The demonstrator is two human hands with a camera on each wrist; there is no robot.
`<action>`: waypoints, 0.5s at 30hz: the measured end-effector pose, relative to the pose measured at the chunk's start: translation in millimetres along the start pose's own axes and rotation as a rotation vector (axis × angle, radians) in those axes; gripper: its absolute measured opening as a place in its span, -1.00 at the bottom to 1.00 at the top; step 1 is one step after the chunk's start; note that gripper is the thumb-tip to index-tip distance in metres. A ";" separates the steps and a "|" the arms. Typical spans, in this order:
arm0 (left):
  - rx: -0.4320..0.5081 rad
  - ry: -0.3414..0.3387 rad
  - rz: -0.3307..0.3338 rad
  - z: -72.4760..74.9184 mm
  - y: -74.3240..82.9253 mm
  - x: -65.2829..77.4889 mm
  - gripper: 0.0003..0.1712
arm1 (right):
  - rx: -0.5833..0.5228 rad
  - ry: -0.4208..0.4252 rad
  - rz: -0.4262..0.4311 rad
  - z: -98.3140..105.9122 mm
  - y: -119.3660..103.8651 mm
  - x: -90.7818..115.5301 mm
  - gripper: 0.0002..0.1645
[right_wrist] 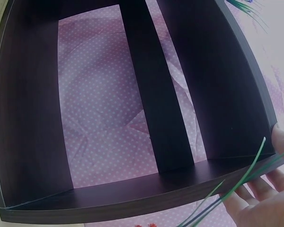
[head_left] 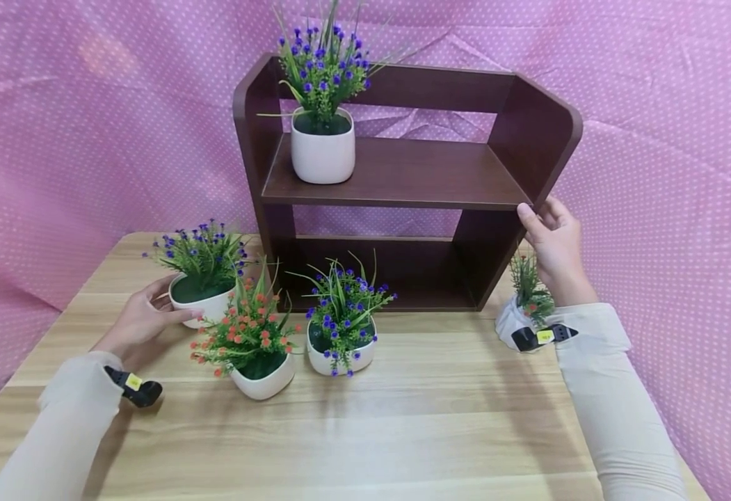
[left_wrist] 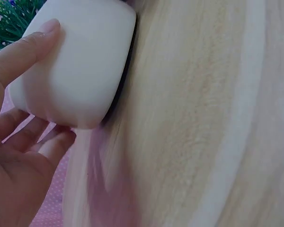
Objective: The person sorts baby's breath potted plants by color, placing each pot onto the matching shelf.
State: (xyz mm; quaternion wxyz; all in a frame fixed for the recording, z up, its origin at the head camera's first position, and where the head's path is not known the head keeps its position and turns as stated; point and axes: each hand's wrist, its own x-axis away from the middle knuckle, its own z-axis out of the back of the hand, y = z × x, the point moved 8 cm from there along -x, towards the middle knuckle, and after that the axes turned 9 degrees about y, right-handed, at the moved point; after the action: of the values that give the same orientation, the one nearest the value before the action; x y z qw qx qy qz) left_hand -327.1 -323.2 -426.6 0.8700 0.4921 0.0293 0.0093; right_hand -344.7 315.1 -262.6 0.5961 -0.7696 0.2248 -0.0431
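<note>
My left hand (head_left: 141,316) grips a white pot with purple flowers (head_left: 205,306) at the table's left side. In the left wrist view the thumb lies on one side of the white pot (left_wrist: 85,61), with the fingers against the other. My right hand (head_left: 556,247) holds the right side panel of a dark brown two-tier shelf (head_left: 396,167), thumb at the front edge and fingers on the outer face. That grip also shows in the right wrist view, at the edge of the brown shelf (right_wrist: 132,203).
On the upper tier stands a purple-flowered pot (head_left: 323,149). An orange-flowered pot (head_left: 265,376) and another purple-flowered pot (head_left: 342,351) sit on the wooden table (head_left: 403,431) before the shelf. Below my right hand is a small plant in a pale wrapped base (head_left: 510,321). Pink dotted cloth (head_left: 672,174) hangs behind.
</note>
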 end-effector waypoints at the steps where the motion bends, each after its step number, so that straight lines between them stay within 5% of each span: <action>1: -0.001 0.015 0.007 1.9 -0.7 1.5 0.12 | -0.004 -0.001 0.001 0.2 0.0 0.2 -0.40; 15: -0.077 0.127 -0.005 31.8 11.3 27.4 0.05 | 0.031 0.015 -0.010 1.9 0.8 1.7 -0.35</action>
State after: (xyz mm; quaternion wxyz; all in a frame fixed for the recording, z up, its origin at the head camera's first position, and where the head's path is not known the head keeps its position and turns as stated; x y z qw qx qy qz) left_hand -297.7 -343.4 -401.7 0.8847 0.4565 0.0853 0.0395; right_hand -342.7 316.0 -264.3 0.6061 -0.7610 0.2246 -0.0553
